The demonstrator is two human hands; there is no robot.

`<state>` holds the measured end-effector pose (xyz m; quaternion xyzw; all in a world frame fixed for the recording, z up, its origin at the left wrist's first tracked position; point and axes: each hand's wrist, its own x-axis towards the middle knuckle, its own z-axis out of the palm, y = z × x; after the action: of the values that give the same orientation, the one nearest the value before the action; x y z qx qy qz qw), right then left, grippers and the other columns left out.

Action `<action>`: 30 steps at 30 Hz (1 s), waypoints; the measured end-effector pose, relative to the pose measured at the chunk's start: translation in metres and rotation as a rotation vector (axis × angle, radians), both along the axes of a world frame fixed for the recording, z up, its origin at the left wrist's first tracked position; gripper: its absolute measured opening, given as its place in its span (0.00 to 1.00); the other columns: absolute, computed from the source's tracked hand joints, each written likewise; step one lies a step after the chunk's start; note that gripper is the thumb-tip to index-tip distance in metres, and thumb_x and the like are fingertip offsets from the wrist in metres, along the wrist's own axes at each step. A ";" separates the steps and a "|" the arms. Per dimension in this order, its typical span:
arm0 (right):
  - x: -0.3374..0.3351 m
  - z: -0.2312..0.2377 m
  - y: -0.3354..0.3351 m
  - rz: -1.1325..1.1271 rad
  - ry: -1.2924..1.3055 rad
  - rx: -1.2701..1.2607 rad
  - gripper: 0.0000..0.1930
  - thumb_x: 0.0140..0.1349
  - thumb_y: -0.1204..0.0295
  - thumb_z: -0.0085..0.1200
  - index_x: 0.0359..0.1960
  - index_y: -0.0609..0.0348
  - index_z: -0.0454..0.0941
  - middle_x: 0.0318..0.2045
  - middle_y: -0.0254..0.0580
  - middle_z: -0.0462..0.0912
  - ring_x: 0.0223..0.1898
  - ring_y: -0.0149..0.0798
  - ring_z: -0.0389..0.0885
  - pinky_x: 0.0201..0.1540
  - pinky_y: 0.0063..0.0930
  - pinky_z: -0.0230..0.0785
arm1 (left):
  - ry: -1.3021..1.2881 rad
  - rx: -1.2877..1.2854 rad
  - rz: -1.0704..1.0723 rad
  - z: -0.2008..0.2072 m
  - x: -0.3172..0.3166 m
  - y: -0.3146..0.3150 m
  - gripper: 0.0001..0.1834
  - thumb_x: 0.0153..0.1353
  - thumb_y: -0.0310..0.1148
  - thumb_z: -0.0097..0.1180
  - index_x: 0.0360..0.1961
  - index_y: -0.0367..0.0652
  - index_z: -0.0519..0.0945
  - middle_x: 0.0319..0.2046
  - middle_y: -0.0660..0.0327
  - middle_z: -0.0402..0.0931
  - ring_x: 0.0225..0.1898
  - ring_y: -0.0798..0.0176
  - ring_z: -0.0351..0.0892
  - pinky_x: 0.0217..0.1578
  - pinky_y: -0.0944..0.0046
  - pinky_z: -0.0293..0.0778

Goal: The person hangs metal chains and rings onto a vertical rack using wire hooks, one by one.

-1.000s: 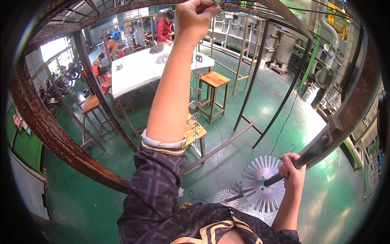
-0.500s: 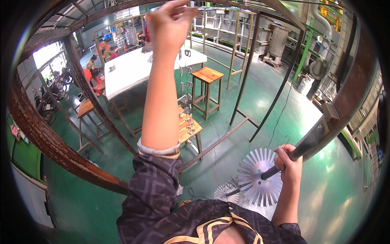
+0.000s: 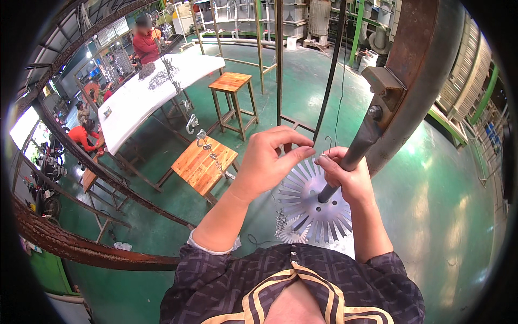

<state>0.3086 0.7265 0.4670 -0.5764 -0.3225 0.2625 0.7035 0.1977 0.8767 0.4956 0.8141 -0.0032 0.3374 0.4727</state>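
Right grip [image 3: 353,179] has a wire hook [image 3: 329,144] pinched near the slotted disc's [image 3: 306,198] upper edge; left grip [image 3: 272,162] is slightly open, looks empty. If that pinch slackens, the hook could drop.

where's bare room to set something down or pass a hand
The far stool looks bare; so does the white table right of the hook string. Open floor: right of the right forearm. Crowded: around the right hand, with pole, disc and wire hook; the string hangs by the near stool.

Thin wire hook [image 3: 330,145], curved end up, in right hand's [image 3: 349,175] fingertips
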 end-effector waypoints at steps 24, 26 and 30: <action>-0.005 0.003 0.001 -0.025 -0.065 -0.019 0.13 0.52 0.78 0.57 0.40 0.69 0.73 0.09 0.23 0.64 0.11 0.19 0.57 0.14 0.17 0.46 | -0.360 -0.073 0.234 0.054 -0.019 0.062 0.04 0.56 0.27 0.56 0.29 0.36 0.77 0.26 0.63 0.79 0.29 0.75 0.74 0.31 0.73 0.70; -0.004 0.003 0.000 -0.027 -0.056 -0.017 0.12 0.53 0.78 0.56 0.38 0.70 0.74 0.09 0.24 0.64 0.11 0.19 0.57 0.14 0.17 0.46 | -0.456 -0.076 0.272 0.067 -0.026 0.085 0.05 0.56 0.27 0.55 0.29 0.36 0.76 0.26 0.61 0.80 0.29 0.74 0.74 0.32 0.73 0.69; -0.003 -0.001 0.000 -0.028 -0.030 0.003 0.10 0.53 0.78 0.56 0.37 0.69 0.74 0.10 0.24 0.65 0.11 0.19 0.57 0.14 0.18 0.45 | -0.518 -0.031 0.389 0.092 -0.038 0.123 0.05 0.58 0.27 0.53 0.30 0.35 0.74 0.30 0.56 0.80 0.32 0.72 0.76 0.37 0.72 0.70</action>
<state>0.3053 0.7266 0.4664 -0.5837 -0.3252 0.2436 0.7030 0.1597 0.9999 0.5881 0.6791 0.0373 0.6174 0.3952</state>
